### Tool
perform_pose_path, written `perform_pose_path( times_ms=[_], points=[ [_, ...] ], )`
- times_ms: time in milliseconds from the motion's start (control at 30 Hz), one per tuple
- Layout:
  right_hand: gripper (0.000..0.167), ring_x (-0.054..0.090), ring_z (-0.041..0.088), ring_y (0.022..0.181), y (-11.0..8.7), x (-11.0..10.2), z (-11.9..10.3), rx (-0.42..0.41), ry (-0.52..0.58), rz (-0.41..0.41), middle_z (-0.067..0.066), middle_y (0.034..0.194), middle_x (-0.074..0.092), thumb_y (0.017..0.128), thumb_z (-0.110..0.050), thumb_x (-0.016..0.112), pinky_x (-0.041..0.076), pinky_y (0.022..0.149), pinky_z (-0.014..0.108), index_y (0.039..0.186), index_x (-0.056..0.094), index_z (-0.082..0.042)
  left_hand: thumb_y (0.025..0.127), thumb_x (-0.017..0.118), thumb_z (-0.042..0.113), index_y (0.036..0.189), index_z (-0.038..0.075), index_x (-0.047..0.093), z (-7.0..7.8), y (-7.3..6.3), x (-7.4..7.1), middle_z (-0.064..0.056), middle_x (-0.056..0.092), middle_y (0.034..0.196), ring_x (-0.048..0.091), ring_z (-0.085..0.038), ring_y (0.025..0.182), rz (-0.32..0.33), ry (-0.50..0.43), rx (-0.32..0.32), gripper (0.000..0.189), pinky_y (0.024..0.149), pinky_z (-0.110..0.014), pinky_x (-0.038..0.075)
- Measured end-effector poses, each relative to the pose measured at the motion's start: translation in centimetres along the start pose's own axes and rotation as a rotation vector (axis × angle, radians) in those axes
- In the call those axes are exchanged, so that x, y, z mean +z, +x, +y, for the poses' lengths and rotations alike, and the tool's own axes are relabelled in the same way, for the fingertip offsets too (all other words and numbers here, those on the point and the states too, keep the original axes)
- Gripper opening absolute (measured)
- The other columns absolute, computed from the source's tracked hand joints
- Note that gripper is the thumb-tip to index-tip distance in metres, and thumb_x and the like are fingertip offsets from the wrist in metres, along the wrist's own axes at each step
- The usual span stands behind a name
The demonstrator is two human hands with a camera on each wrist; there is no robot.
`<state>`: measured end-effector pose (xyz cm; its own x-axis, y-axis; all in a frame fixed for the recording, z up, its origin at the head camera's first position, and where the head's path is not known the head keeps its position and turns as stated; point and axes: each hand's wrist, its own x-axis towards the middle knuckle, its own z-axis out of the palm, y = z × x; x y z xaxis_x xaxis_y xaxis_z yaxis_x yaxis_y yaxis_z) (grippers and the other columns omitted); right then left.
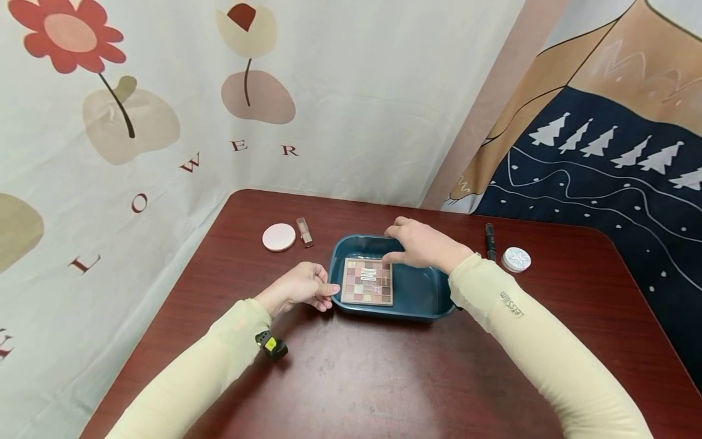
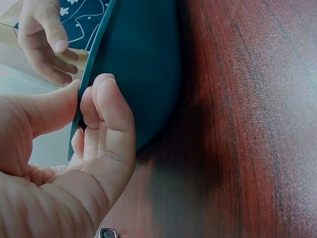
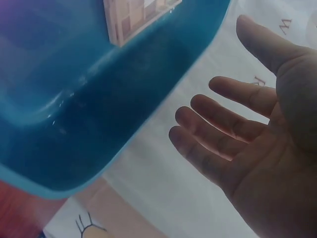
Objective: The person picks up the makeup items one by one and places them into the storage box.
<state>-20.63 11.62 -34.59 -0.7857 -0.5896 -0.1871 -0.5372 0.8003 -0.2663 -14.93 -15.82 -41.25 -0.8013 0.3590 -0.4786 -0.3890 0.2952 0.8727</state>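
While the left hand pinches the left rim of the dark teal tray at the frame's centre, the right hand, fingers extended and apart, hovers above the tray's upper edge; the eyeshadow palette lies inside, toward the left.

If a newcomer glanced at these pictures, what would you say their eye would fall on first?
Probably the dark blue tray on the reddish-brown table, with an eyeshadow palette in its left part. The left hand pinches the tray's left rim, and the right hand hovers over its far side. The big red flower on the pale curtain, upper left, also stands out.
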Motion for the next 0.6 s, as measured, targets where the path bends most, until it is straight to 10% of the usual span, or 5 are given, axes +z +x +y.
perform_pose_path(
  times_ms=[600],
  points=[
    [0.05,0.058,0.044,0.124,-3.6,-0.7,5.3,0.129,0.103,0.194,0.027,0.142,0.054,0.101,-0.029,0.068,0.052,0.102,0.058,0.139,0.059,0.003,0.097,0.068,-0.001,0.084,0.002,0.047,-0.4,0.3,0.2,-0.009,0.063,0.066,0.064,-0.014,0.056,0.032,0.004,-0.003,0.025,0.056,-0.027,0.059]
  ],
)
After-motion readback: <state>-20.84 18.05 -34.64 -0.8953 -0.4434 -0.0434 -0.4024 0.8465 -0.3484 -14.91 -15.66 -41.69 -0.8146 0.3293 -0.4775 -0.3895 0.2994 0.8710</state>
